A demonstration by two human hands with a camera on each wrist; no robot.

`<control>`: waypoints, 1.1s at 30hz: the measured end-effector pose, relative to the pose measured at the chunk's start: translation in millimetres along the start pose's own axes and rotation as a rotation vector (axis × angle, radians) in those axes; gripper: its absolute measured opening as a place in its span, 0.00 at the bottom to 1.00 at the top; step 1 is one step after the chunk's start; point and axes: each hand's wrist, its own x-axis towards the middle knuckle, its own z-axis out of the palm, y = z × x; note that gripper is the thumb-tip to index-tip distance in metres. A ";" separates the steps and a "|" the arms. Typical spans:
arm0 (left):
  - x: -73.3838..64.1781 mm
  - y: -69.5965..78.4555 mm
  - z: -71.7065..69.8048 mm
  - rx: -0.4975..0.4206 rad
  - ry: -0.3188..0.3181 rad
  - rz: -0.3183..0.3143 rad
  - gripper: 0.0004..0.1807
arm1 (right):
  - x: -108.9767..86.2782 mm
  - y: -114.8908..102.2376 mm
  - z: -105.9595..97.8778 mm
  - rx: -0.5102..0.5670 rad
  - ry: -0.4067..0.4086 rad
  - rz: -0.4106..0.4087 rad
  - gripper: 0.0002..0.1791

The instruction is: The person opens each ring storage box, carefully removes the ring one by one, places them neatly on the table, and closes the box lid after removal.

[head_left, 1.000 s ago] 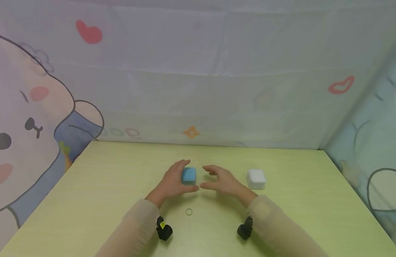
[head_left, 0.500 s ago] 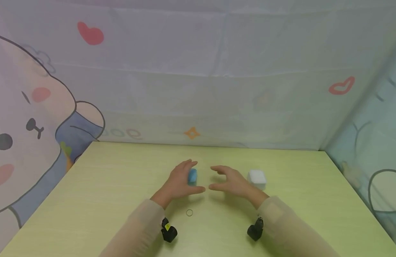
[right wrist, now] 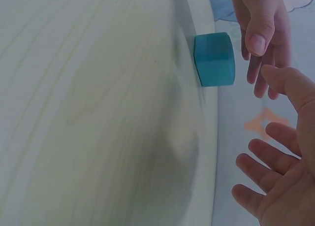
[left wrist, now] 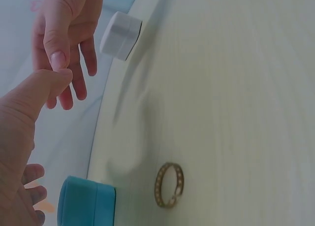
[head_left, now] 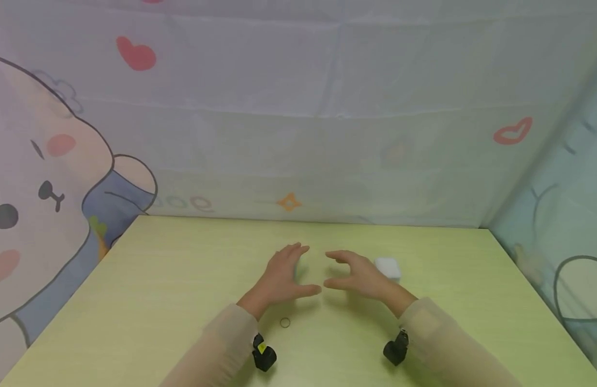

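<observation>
Loosely spread, the left hand (head_left: 281,277) and right hand (head_left: 361,277) hang over the desk (head_left: 182,269), holding nothing.

From my remote seat I see them facing each other across a narrow gap, fingers softly bent. The blue box (right wrist: 215,60) stands on the desk behind the left hand, nearly all hidden in the head view but plain in both wrist views. The white box (head_left: 388,267) stands beyond the right hand, partly covered by it; a slim beaded ring (left wrist: 159,189) lies nearer the person. The desk shows faint wood grain under greenish light. A creased cloth backdrop (head_left: 260,80) rises at its far edge, printed with red hearts (head_left: 137,56), an orange star (head_left: 282,202) and, at the left, a big winking cartoon animal (head_left: 32,129).
</observation>
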 end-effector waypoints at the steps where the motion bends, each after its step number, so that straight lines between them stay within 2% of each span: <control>1: 0.3 1.3 0.9 -0.002 -0.002 0.008 0.48 | -0.6 0.3 -0.6 -0.003 0.003 0.000 0.37; 17: 6.4 21.0 11.5 0.011 -0.035 0.040 0.49 | -13.0 8.0 -18.0 -0.073 0.033 -0.017 0.36; 33: 12.1 31.3 23.9 0.018 -0.045 0.064 0.49 | -22.3 19.5 -28.3 -0.054 0.056 -0.023 0.35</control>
